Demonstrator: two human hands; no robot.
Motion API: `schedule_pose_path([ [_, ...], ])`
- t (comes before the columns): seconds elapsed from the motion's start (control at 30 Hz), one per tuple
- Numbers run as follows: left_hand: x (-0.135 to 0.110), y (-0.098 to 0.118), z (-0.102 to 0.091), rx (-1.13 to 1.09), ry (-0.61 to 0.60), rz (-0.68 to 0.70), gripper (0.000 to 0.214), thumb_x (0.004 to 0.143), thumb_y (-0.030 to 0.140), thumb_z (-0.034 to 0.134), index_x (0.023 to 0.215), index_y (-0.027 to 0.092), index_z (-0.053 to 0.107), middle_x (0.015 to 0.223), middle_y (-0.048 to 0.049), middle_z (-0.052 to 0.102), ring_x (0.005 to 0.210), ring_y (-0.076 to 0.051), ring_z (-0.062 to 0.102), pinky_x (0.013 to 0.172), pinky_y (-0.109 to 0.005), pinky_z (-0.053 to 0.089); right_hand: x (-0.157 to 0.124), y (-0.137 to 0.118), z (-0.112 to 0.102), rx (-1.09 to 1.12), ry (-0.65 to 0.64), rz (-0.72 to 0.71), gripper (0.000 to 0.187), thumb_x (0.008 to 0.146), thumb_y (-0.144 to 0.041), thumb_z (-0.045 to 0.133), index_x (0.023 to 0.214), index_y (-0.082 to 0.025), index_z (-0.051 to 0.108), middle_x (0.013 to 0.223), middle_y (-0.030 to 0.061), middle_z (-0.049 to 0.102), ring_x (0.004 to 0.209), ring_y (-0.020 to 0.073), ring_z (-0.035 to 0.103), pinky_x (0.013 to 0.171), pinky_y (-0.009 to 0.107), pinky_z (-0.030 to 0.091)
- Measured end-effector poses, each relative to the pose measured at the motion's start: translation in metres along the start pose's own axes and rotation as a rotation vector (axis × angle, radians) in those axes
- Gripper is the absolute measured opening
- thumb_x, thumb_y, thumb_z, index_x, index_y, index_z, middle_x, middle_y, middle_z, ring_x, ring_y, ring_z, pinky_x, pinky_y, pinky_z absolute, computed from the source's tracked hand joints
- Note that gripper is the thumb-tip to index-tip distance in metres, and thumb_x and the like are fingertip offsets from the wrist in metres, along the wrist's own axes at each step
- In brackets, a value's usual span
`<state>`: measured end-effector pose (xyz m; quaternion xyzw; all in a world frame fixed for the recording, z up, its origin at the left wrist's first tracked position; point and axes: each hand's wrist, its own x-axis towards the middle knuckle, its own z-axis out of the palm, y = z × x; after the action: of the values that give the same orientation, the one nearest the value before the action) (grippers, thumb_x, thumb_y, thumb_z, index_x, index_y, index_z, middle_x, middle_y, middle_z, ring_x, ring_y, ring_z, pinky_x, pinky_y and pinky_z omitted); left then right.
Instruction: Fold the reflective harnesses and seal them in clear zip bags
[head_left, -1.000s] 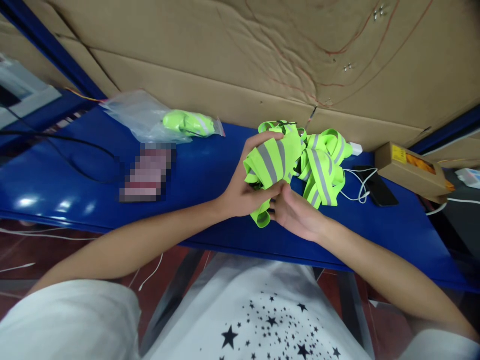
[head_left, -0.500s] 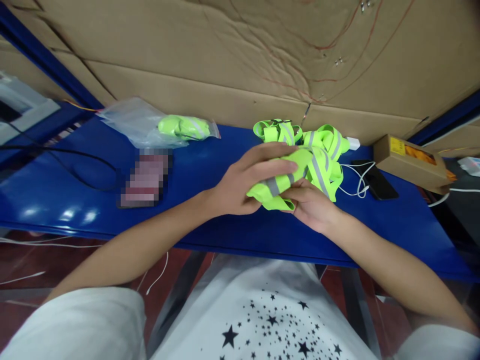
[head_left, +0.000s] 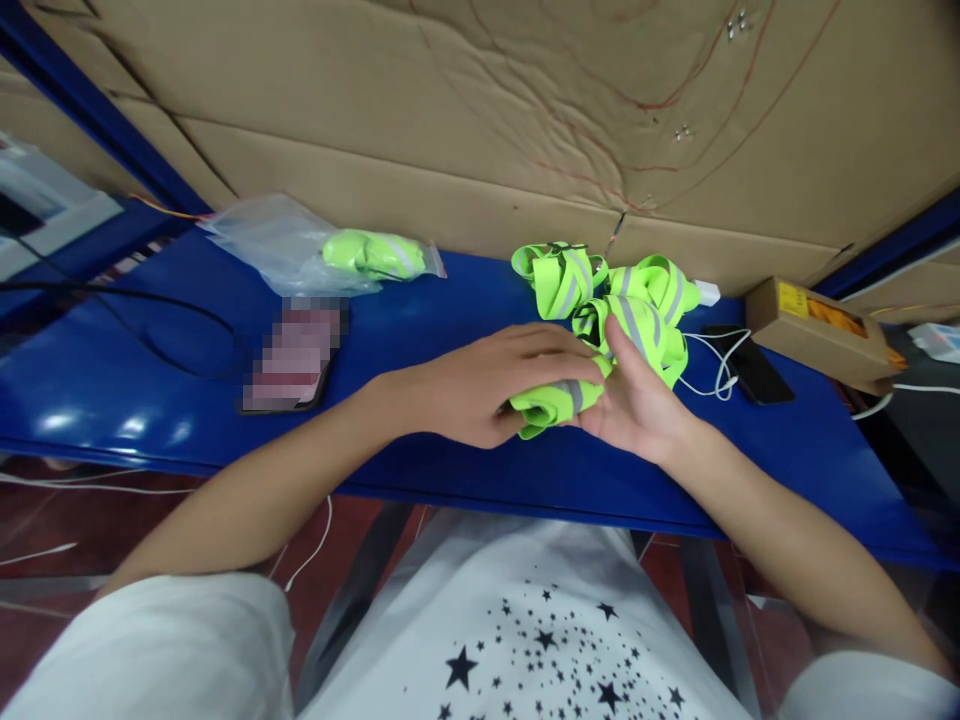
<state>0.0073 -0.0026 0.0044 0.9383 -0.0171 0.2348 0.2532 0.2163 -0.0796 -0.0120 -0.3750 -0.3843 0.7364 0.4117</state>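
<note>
A neon-yellow reflective strap (head_left: 559,403) with a grey stripe is bunched into a compact roll above the table's front half. My left hand (head_left: 480,385) is closed over it from the left, fingers across its top. From the right, my right hand (head_left: 637,405) cups the same strap, its thumb raised and its fingers partly hidden beneath the roll. Just behind my hands lie more rolled reflective straps: one at the back left (head_left: 562,280), one at the back right (head_left: 656,285) and one nearer (head_left: 645,335), partly covered by my right thumb.
On the blue table (head_left: 442,470), a clear plastic bag (head_left: 270,245) and a bagged yellow strap (head_left: 375,255) lie at the back left. A phone (head_left: 292,360) sits before them. To the right are a white cable (head_left: 724,365), a dark phone (head_left: 757,370) and a cardboard box (head_left: 817,335).
The strap in my hands is now a smaller, tighter bundle and slightly lower. My right thumb has lifted away from it, and my left hand has turned further over the top.
</note>
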Motion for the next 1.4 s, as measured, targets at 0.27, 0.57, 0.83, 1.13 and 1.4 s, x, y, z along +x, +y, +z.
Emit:
schedule_pose_path([
  [0.27, -0.003, -0.004, 0.015, -0.045, 0.092, 0.064, 0.071, 0.086, 0.027, 0.061, 0.152, 0.021, 0.033, 0.157, -0.0192, 0.042, 0.155, -0.036, 0.030, 0.130, -0.061, 0.013, 0.003, 0.005, -0.007, -0.150, 0.166, -0.113, 0.054, 0.090, -0.069, 0.064, 0.120, -0.025, 0.072, 0.110, 0.0064, 0.079, 0.113, 0.0267, 0.072, 0.093, 0.039, 0.062],
  [0.57, 0.004, -0.016, 0.044, 0.042, 0.398, -0.131, 0.091, 0.091, 0.056, 0.070, 0.161, 0.029, 0.019, 0.170, -0.0172, 0.019, 0.160, -0.039, 0.015, 0.128, -0.062, 0.018, 0.002, 0.010, -0.002, -0.732, 0.407, -0.515, 0.035, 0.095, -0.053, 0.065, 0.112, -0.022, 0.068, 0.114, 0.0046, 0.076, 0.110, 0.0263, 0.071, 0.100, 0.042, 0.056],
  [0.83, 0.007, -0.018, 0.055, -0.196, 0.510, -0.405, 0.121, 0.069, 0.066, 0.087, 0.161, 0.028, 0.016, 0.156, -0.0180, 0.045, 0.149, -0.037, 0.040, 0.119, -0.056, 0.041, 0.000, 0.009, -0.002, -0.787, 0.414, -0.587, 0.037, 0.097, -0.054, 0.062, 0.110, -0.021, 0.069, 0.110, 0.0056, 0.076, 0.104, 0.0252, 0.072, 0.094, 0.040, 0.057],
  [1.13, 0.007, -0.012, 0.044, -0.217, 0.372, -0.675, 0.087, 0.063, 0.061, 0.091, 0.130, 0.022, 0.051, 0.111, -0.0030, 0.072, 0.102, -0.029, 0.072, 0.084, -0.038, 0.057, 0.004, 0.014, -0.004, -0.834, 0.461, -0.498, 0.043, 0.097, -0.060, 0.058, 0.112, -0.022, 0.068, 0.119, 0.0086, 0.073, 0.112, 0.0278, 0.068, 0.101, 0.045, 0.053],
  [1.4, 0.005, -0.016, 0.040, -0.055, 0.356, -0.561, 0.067, 0.070, 0.061, 0.086, 0.116, 0.021, 0.057, 0.096, 0.0006, 0.072, 0.087, -0.023, 0.072, 0.073, -0.029, 0.050, 0.005, 0.019, -0.011, -1.134, 0.534, -0.569, 0.050, 0.094, -0.061, 0.060, 0.119, -0.017, 0.058, 0.130, 0.0189, 0.064, 0.124, 0.0337, 0.062, 0.107, 0.051, 0.048],
])
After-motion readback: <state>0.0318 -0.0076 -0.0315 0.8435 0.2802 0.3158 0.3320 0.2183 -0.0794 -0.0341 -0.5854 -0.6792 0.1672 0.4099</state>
